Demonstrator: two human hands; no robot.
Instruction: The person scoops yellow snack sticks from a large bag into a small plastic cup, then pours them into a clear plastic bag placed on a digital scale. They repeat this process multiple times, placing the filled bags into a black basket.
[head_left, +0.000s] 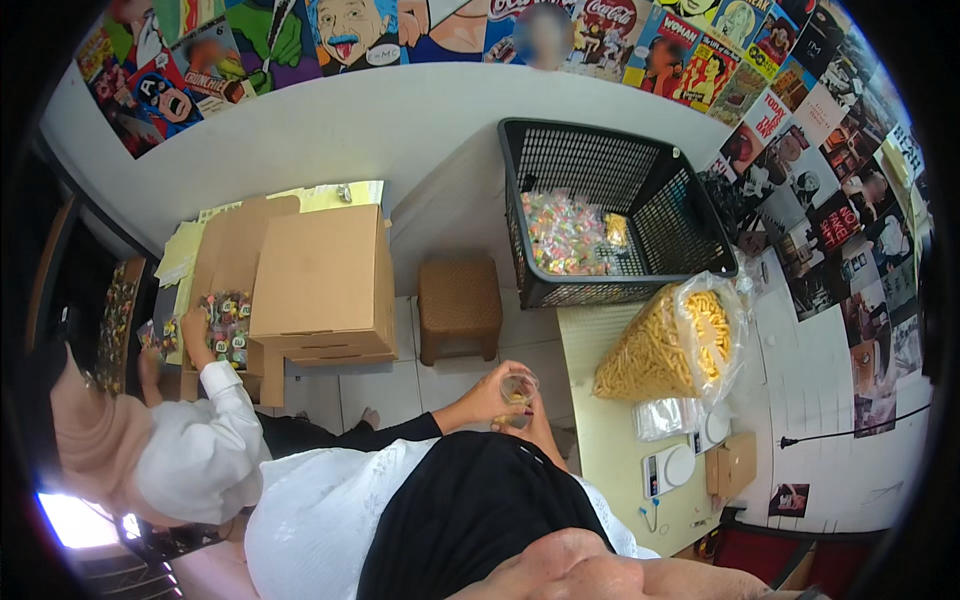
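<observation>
In front of my body, my left hand (491, 391) curls around a clear plastic cup (520, 385). A few yellow pieces show in or just behind the cup. My right hand (531, 429) is close below, its fingers against the lower part of the cup; exactly how it grips there is partly hidden. To the right, a large clear bag of yellow stick-shaped snacks (652, 349) leans open-mouthed on the pale table (600, 420). Beside it lies a stack of clear plastic pouches (666, 420).
Two digital scales (670, 470) (712, 429), blue-handled scissors (651, 517) and a small carton (731, 465) sit on the table. A black basket (619, 281) holds candy packets (562, 232). A brown stool (459, 307) and stacked cartons (319, 270) stand ahead; a co-worker (199, 457) handles packets at left.
</observation>
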